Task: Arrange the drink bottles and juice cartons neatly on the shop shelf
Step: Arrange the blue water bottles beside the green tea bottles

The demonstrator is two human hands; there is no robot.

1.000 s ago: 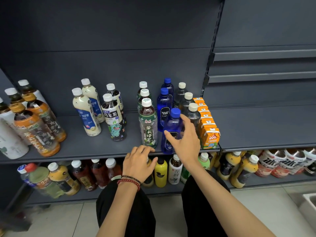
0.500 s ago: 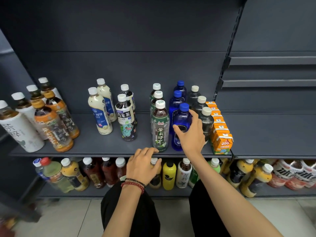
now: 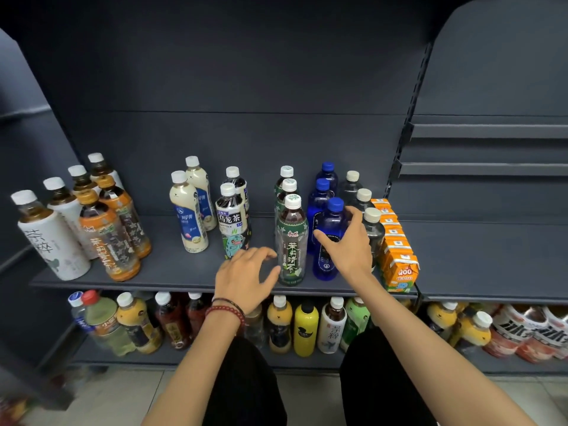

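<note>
On the dark shelf [image 3: 172,267] stand rows of drinks. My right hand [image 3: 349,245] grips the front blue bottle [image 3: 331,224], thumb on its left side and fingers round its right. Left of it is a row of green-label tea bottles [image 3: 290,241]. My left hand [image 3: 246,279] hovers with loosely curled fingers beside the front one's base and holds nothing. To the right stand dark bottles with beige caps [image 3: 373,230] and a row of orange juice cartons [image 3: 398,267].
Further left stand oolong tea bottles [image 3: 232,219], milky bottles [image 3: 187,216], orange-label tea bottles [image 3: 107,238] and white bottles [image 3: 46,241]. The lower shelf holds several mixed bottles [image 3: 304,330]. The shelf to the right of the cartons is bare.
My left hand has risen from the shelf edge and moved toward the front green-label bottle. My right hand stays on the blue bottle. The view has shifted left.
</note>
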